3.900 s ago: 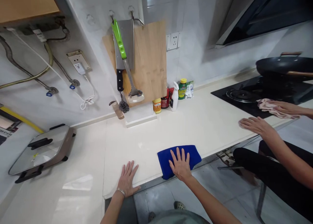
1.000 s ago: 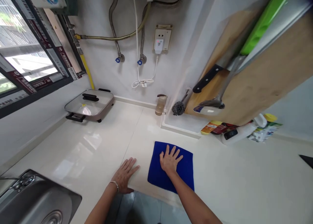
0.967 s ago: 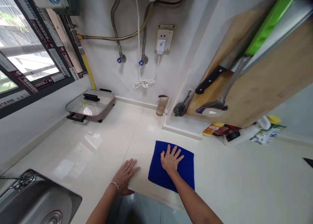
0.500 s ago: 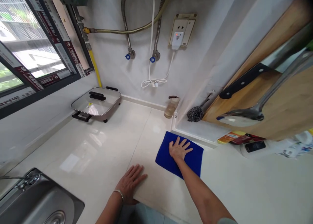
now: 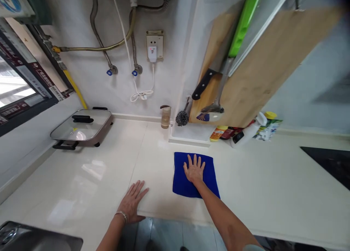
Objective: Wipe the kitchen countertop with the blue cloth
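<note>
A blue cloth (image 5: 182,181) lies spread flat on the white countertop (image 5: 153,163). On top of it rests my right hand (image 5: 194,169), palm down with the fingers spread. My left hand (image 5: 131,203), a bracelet at its wrist, lies with fingers apart on the counter's front edge, left of the cloth and not touching it. Neither hand grips anything.
An electric pan (image 5: 82,125) with a glass lid stands at the back left, and a sink (image 5: 41,240) is at the lower left. A glass jar (image 5: 165,116), a hanging steel-wool scrubber (image 5: 182,118), a cutting board (image 5: 254,72), a knife (image 5: 203,84) and bottles (image 5: 247,132) line the back.
The view has swung to the right, showing more of the board, the bottles and a dark panel. My right hand stays flat on the cloth, which now lies squarer; my left hand remains at the edge.
</note>
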### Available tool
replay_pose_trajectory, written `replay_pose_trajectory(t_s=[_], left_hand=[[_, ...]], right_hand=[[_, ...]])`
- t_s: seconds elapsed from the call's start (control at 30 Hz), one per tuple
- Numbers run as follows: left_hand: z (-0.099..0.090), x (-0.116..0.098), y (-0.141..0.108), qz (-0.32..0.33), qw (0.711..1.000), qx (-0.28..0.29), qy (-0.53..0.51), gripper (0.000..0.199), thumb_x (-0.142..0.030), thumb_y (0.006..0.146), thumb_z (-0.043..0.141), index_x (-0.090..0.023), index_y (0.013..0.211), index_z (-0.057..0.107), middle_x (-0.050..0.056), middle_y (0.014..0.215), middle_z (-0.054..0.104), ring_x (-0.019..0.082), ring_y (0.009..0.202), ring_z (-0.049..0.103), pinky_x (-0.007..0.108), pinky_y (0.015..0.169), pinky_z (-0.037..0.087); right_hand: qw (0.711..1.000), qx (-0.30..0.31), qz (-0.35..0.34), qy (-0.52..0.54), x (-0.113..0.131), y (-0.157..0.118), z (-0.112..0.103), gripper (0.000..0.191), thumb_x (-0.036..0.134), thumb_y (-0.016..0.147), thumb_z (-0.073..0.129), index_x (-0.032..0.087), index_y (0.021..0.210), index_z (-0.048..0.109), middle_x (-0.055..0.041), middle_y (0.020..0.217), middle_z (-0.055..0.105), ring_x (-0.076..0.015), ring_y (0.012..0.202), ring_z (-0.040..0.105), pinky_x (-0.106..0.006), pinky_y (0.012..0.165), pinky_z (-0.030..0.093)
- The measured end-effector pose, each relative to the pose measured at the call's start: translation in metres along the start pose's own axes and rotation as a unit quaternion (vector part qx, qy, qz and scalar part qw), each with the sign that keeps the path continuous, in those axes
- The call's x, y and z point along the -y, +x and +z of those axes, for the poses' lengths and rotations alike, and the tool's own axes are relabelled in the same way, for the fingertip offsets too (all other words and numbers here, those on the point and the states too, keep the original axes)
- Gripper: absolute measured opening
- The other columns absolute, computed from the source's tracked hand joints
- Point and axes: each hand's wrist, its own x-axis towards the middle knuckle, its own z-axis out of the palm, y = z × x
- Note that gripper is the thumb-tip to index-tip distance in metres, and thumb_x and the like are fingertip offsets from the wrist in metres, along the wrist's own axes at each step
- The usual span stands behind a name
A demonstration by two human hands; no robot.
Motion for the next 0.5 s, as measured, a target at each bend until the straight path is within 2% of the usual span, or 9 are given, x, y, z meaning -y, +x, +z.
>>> replay_pose_trajectory(t_s=[0.13,0.27,0.37,0.43,0.5], left_hand=[[0.000,-0.001,0.000,0.001,1.000,-0.011,0.018,0.114,-0.041,0.055,0.077,-0.029,0.153,0.019,0.010,0.165,0.011,0.036,0.151,0.009,0.056,0.122,0.017],[-0.002,-0.005,0.001,0.008,1.000,-0.009,0.025,0.115,-0.045,0.056,0.077,-0.029,0.153,0.018,0.011,0.165,0.011,0.037,0.151,0.009,0.056,0.121,0.018],[-0.004,-0.008,0.001,0.003,1.000,0.000,0.020,0.116,-0.048,0.056,0.077,-0.028,0.153,0.018,0.012,0.165,0.009,0.037,0.151,0.007,0.055,0.122,0.015],[-0.004,-0.010,0.001,0.001,1.000,0.000,0.012,0.116,-0.049,0.056,0.078,-0.027,0.153,0.018,0.012,0.166,0.008,0.037,0.151,0.006,0.055,0.122,0.013],[-0.005,-0.011,0.000,0.005,1.000,-0.003,0.004,0.115,-0.049,0.056,0.077,-0.027,0.153,0.018,0.012,0.166,0.008,0.036,0.151,0.005,0.055,0.123,0.012]], right_hand=[[1.000,-0.005,0.005,-0.023,-0.068,-0.026,0.000,0.064,0.052,0.094,0.020,0.027,0.153,0.019,-0.0091,0.162,0.017,-0.0342,0.149,0.008,-0.060,0.117,0.008],[0.998,-0.020,0.052,-0.028,-0.152,-0.052,0.004,0.064,0.053,0.094,0.019,0.028,0.152,0.022,-0.0091,0.161,0.021,-0.0322,0.149,0.012,-0.058,0.117,0.012],[0.995,-0.042,0.090,-0.007,-0.214,-0.069,0.010,0.065,0.053,0.093,0.018,0.025,0.151,0.024,-0.0119,0.160,0.023,-0.0348,0.148,0.016,-0.062,0.115,0.016],[0.992,-0.058,0.110,0.012,-0.240,-0.076,0.013,0.067,0.055,0.092,0.018,0.024,0.151,0.028,-0.0150,0.158,0.026,-0.0380,0.146,0.018,-0.065,0.113,0.018],[0.989,-0.071,0.129,0.025,-0.249,-0.080,0.014,0.068,0.054,0.091,0.019,0.021,0.149,0.031,-0.0193,0.156,0.029,-0.0418,0.145,0.020,-0.068,0.111,0.019]])
